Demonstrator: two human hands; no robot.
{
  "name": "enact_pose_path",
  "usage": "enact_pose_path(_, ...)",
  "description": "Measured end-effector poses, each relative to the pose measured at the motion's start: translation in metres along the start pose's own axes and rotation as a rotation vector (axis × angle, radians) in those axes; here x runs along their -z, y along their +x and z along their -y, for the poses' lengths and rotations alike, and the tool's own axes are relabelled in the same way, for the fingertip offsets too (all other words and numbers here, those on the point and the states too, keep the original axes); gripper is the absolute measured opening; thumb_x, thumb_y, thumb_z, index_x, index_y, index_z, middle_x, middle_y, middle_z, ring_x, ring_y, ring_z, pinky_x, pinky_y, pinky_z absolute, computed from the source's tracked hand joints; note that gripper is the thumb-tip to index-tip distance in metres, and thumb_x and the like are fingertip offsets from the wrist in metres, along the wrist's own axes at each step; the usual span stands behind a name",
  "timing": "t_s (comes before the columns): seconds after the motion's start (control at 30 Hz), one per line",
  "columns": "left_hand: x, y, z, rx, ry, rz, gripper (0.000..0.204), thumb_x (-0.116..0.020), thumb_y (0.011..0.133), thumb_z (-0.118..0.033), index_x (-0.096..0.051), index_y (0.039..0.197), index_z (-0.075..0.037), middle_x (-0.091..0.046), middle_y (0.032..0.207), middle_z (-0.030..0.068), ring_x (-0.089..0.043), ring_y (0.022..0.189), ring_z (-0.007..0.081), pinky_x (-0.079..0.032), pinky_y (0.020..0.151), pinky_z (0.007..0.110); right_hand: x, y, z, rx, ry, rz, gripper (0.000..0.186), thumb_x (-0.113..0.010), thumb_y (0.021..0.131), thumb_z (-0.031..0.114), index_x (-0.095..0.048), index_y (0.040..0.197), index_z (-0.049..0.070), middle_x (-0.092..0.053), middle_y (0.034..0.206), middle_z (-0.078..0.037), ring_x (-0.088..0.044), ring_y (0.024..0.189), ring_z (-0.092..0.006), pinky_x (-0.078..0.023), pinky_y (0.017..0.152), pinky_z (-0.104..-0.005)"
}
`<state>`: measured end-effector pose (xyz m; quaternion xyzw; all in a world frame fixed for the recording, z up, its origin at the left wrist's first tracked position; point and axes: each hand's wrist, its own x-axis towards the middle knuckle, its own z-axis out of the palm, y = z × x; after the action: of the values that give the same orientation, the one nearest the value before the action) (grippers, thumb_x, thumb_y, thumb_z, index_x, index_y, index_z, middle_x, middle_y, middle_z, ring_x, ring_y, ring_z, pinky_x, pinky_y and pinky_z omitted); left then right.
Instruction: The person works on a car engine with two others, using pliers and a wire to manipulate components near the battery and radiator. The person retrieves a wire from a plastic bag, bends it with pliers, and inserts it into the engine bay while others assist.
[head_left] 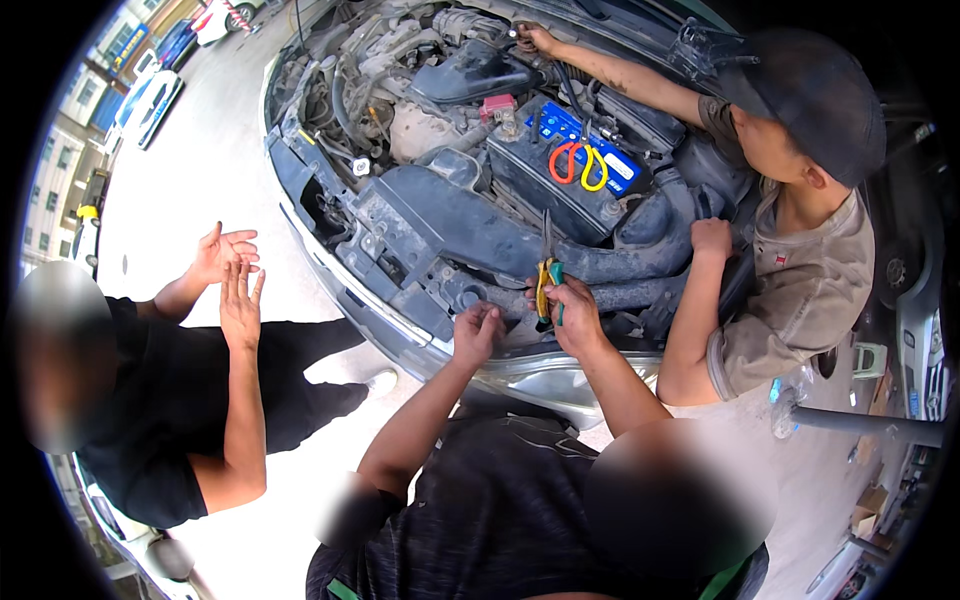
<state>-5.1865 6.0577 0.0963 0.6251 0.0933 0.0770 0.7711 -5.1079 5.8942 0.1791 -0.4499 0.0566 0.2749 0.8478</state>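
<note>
"What's in that person's right hand (578, 318)?"

"Metal pliers with yellow and teal handles (544, 290), gripped over the front of the dusty open engine bay (410, 215), tips pointing toward the blue-labelled black rectangular battery (532, 190)."

"And the left hand (477, 333)?"

"Fingers curled, near the right one, by the bay's front edge. From here I can't tell whether it holds anything."

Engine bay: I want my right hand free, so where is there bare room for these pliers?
Bare: the flat black cover between the battery and the car's front edge; pavement between that edge and parked cars. Crowded: the battery top, under red and yellow loops.
</note>
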Motion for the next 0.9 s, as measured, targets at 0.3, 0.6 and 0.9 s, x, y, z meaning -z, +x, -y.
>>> enact_pose_path(0.3,0.033,0.027,-0.035,0.175,-0.300,-0.136,0.038,-0.052,0.092,-0.036,-0.055,0.091,0.002,-0.057,0.061,0.0076,-0.055,0.047,0.0149,-0.041,0.039,0.024,0.005,-0.002,-0.001,0.028,-0.097,0.056,0.032,-0.046,0.082,0.006,-0.052,0.113,-0.003,-0.060,0.100,-0.013,-0.059,0.085,-0.0201,-0.048,0.077,-0.0327)
enact_pose_path(0.6,0.101,0.301,-0.169,-0.036,0.223,0.225,0.039,-0.050,0.095,-0.030,-0.044,0.120,-0.001,-0.057,0.082,0.0087,-0.060,0.064,0.0153,-0.049,0.053,0.026,-0.008,0.005,0.014,0.047,-0.043,0.012,0.031,-0.051,0.081,0.010,-0.052,0.108,-0.006,-0.059,0.097,-0.014,-0.058,0.084,-0.0218,-0.046,0.074,-0.0330)
enact_pose_path(0.9,0.055,0.569,-0.158,-0.392,0.846,0.582,0.062,-0.061,0.088,-0.030,-0.031,0.140,-0.015,-0.061,0.097,0.0108,-0.064,0.084,0.0177,-0.052,0.071,0.030,-0.099,0.082,0.046,0.147,-1.087,-0.584,0.013,-0.062,0.081,0.013,-0.058,0.083,0.001,-0.053,0.069,-0.011,-0.052,0.064,-0.0187,-0.043,0.062,-0.0314)
